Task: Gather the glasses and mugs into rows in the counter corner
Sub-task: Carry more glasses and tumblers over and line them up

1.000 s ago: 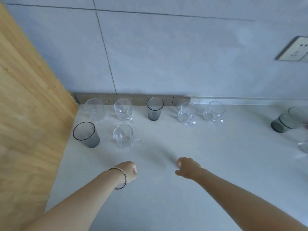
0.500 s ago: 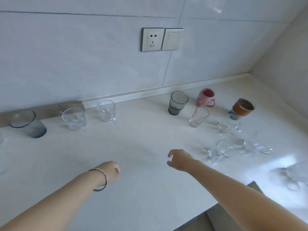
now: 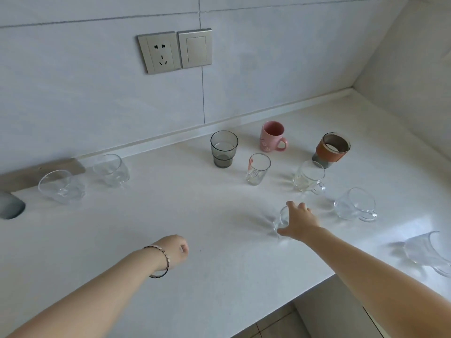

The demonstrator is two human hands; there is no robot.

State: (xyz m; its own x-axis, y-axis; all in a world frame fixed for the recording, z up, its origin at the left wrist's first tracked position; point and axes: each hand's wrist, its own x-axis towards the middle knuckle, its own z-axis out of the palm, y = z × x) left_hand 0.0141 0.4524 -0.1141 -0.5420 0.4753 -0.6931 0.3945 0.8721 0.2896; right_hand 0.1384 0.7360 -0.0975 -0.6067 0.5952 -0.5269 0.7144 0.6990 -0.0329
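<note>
Right hand (image 3: 299,222) has gone forward since 0.5 s ago: it was short of the loose cluster, now it's on the small clear glass (image 3: 280,219). Fingers (image 3: 302,206) curve over the rim and far side, thumb at the near side, so it grips the glass. The glass stands upright on the counter (image 3: 195,215).

Left hand (image 3: 177,248) is much as before: curled into a fist, holding nothing, over the counter's near-middle, bracelet (image 3: 161,261) on the wrist.

Not yet gathered, on the right half:
- grey glass (image 3: 224,152) and pink mug (image 3: 272,136) near the back wall
- cup with orange sleeve (image 3: 332,150) further right
- tall clear glass (image 3: 258,172) in front of those two
- clear mug (image 3: 308,176) just beyond the right hand
- second clear mug (image 3: 353,203) to the hand's right
- a clear vessel (image 3: 425,252) near the counter's front edge at far right; blurred, can't tell its type

On the left, along the wall: two clear glasses (image 3: 111,170) (image 3: 61,187) side by side, plus a dark glass (image 3: 9,207) cut by the frame edge.

Wall socket (image 3: 159,52) and switch (image 3: 194,48) above.
</note>
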